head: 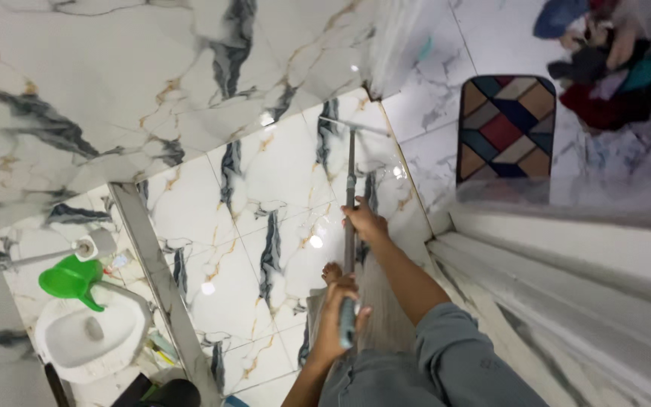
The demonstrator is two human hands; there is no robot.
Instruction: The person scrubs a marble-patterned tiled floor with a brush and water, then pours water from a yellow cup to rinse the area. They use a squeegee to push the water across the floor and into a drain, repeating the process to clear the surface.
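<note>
gripping a long grey metal mop pole (pixel 350 196), right hand (pixel 365 223) fingers are closed high, left hand (pixel 336 320) fingers low; head lies on glossy white marble floor tiles (pixel 280 181). footing could be lost, judged from wet sheen.

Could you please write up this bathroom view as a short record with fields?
setting: marble-patterned tiled floor and wall, seen from above
left hand: left hand gripped low on the long-handled mop pole
right hand: right hand gripped higher on the same pole
pole head: far end rests on the floor near the doorway
left side: white toilet, green jug on its rim, toilet roll
beyond doorway: patterned mat, pile of clothes
</note>
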